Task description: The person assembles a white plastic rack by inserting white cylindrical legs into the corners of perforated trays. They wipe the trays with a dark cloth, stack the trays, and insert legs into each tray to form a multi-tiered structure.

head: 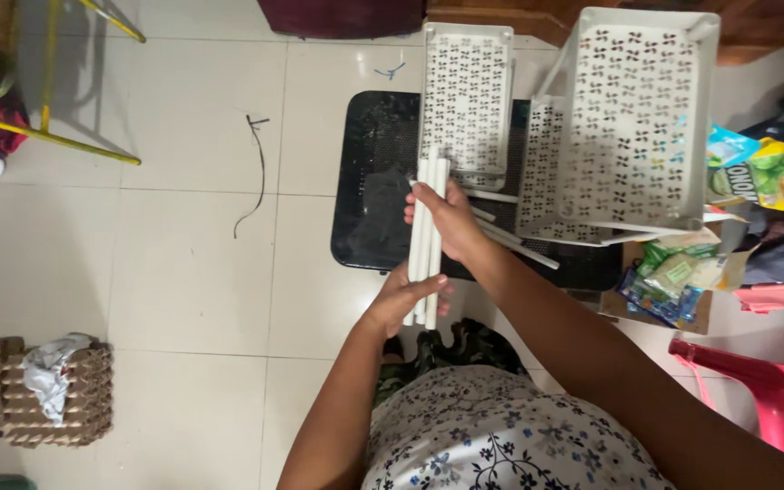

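Note:
A bundle of white plastic tubes (426,245) stands nearly upright in front of me, gripped by both hands. My left hand (401,298) wraps around its lower end. My right hand (448,220) clasps it near the middle, fingers curled over the tubes. Behind the bundle lie white perforated trays: a narrow one (466,95) and a larger deep one (639,109), resting over a black mesh tray (376,181) on the tiled floor. A few loose white tubes (519,245) lie on the black tray to the right of my hand.
A cardboard box with colourful packets (673,277) sits to the right, beside pink plastic chairs (773,381). Stacked egg cartons (38,390) with a crumpled bag lie at the lower left. A yellow metal frame (47,136) stands at the upper left.

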